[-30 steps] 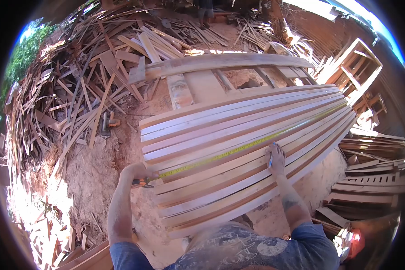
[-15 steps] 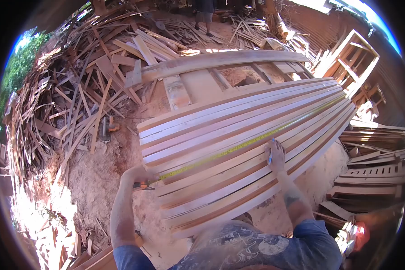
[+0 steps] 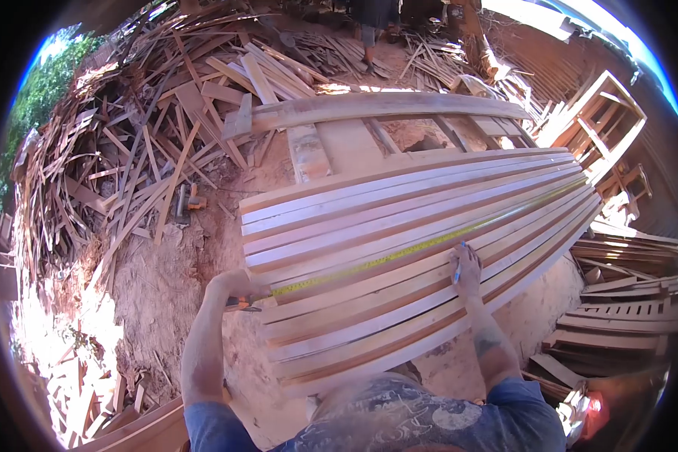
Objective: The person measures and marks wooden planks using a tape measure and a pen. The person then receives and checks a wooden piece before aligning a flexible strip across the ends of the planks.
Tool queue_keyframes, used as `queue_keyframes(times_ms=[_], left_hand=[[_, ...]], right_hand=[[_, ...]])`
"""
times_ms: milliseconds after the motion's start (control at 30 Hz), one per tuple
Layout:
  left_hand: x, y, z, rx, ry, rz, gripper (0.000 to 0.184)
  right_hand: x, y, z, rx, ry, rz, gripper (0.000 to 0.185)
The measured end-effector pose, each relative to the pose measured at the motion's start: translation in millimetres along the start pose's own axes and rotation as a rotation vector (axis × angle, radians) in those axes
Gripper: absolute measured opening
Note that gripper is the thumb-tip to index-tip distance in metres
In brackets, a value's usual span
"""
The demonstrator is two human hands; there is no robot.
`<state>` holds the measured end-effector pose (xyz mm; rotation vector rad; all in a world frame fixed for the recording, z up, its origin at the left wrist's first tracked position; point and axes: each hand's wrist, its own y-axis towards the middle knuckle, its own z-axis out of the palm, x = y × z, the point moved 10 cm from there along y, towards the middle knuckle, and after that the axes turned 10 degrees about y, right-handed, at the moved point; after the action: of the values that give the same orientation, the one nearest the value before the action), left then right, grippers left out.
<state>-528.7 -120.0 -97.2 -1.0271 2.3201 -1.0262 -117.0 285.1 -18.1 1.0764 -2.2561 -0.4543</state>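
Note:
A row of long planed wooden boards (image 3: 339, 313) lies side by side in front of me. Across them runs the yellow blade of a tape measure (image 3: 369, 263), stretched lengthwise from the near-left ends toward the far right. My left hand (image 3: 233, 286) is closed at the left board ends around the tape measure, whose orange and dark case (image 3: 239, 303) partly shows under the fingers. Over the middle of the boards, just below the blade, my right hand (image 3: 468, 271) is closed around a blue and white pen (image 3: 457, 273). The pen's tip is too small to make out.
Beyond the boards, a long plank (image 3: 384, 107) lies over crosspieces. Scrap wood (image 3: 128, 143) is heaped at left, with an orange and grey tool (image 3: 192, 202) on the dirt. Wooden frames (image 3: 599, 124) and stacked slatted pieces (image 3: 618, 320) stand right. A person (image 3: 371, 34) is at the back.
My view has shifted slightly, so the scene sits a little lower and to the right. Both hands keep their holds at nearly the same places. The person behind has changed leg position.

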Motion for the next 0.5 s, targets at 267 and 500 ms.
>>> queue_keyframes(times_ms=[267, 500], left_hand=[[-17, -25, -12, -0.087, -0.103, 0.123, 0.100], [-20, -26, -12, -0.087, -0.106, 0.108, 0.078]], right_hand=[[-9, -3, 3, 0.015, 0.031, 0.042, 0.022], [-9, -3, 5, 0.022, 0.022, 0.036, 0.027]])
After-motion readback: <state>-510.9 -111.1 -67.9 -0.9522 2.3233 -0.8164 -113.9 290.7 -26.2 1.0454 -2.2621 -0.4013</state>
